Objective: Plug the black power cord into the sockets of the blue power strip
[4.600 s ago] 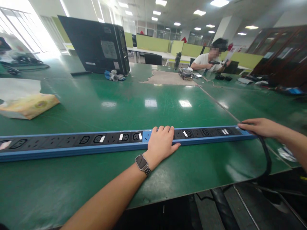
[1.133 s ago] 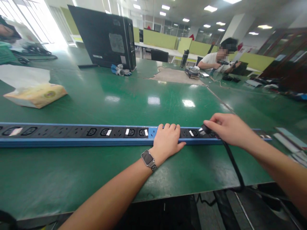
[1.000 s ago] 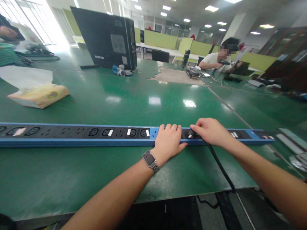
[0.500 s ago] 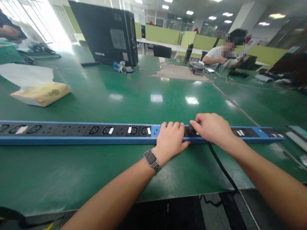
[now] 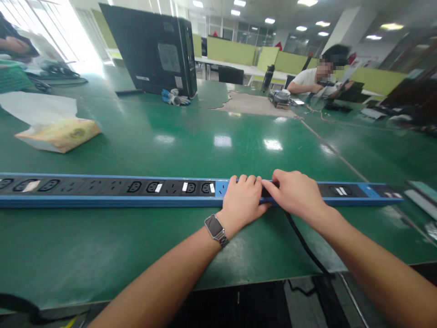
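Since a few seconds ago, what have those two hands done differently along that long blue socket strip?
The right hand left the strip's right end, took hold of a black plug, and carried it leftward along the power strip. It now presses down beside the left hand, hiding the plug; the black cable trails off the table edge. The left hand stayed flat on the strip, and the tissue pack stayed too.

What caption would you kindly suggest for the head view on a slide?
Left hand rests on a long blue power strip on a green table; right hand covers a black cable's end.
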`<state>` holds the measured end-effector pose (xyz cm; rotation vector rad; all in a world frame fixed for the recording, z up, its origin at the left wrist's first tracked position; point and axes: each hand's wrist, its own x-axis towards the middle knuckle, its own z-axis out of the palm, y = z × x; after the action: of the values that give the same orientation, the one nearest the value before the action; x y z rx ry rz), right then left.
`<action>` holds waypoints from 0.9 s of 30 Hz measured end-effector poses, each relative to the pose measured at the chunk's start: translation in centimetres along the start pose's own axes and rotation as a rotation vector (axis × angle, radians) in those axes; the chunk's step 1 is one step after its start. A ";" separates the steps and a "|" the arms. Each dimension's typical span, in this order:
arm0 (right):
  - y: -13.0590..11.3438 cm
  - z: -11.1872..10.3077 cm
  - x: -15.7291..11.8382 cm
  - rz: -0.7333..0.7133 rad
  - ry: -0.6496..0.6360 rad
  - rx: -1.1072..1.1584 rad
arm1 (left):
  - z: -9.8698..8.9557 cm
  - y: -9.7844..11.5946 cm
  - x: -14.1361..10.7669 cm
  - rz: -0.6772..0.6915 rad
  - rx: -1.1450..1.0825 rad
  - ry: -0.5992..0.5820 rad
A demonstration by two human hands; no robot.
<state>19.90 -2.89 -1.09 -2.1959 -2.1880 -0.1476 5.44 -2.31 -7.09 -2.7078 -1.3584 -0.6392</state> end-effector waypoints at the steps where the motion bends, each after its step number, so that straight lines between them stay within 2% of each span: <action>1: 1.1 0.0 0.5 -0.039 -0.044 0.112 | -0.1 0.0 0.0 0.002 -0.009 0.010; 3: 3.7 0.2 1.7 -0.062 -0.114 0.383 | -0.2 -0.1 0.0 0.004 -0.035 0.037; 6: 7.0 1.6 3.3 0.057 0.008 0.591 | -0.4 -0.2 0.0 0.030 -0.085 0.055; 9: 8.4 4.0 3.8 0.136 0.123 0.480 | -0.6 -0.3 0.1 0.079 -0.133 0.048; 13: 8.4 6.4 3.6 0.183 0.101 0.315 | -0.6 0.0 0.7 0.122 -0.174 0.023; 20: 8.0 6.6 3.3 0.212 0.141 0.267 | -0.6 0.4 1.7 0.173 -0.125 -0.013; 23: 7.9 6.4 3.2 0.230 0.158 0.275 | -1.6 1.0 1.9 0.206 -0.116 0.091; 25: 7.8 6.4 3.1 0.236 0.162 0.279 | -2.6 1.1 2.1 0.213 -0.124 0.221; 27: 7.8 6.3 3.0 0.239 0.158 0.278 | -3.6 0.3 2.2 0.163 -0.145 0.373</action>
<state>27.96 0.67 -6.77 -2.1814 -1.7314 -0.0068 5.66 -1.61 -2.93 -2.5863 -1.0262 -1.1927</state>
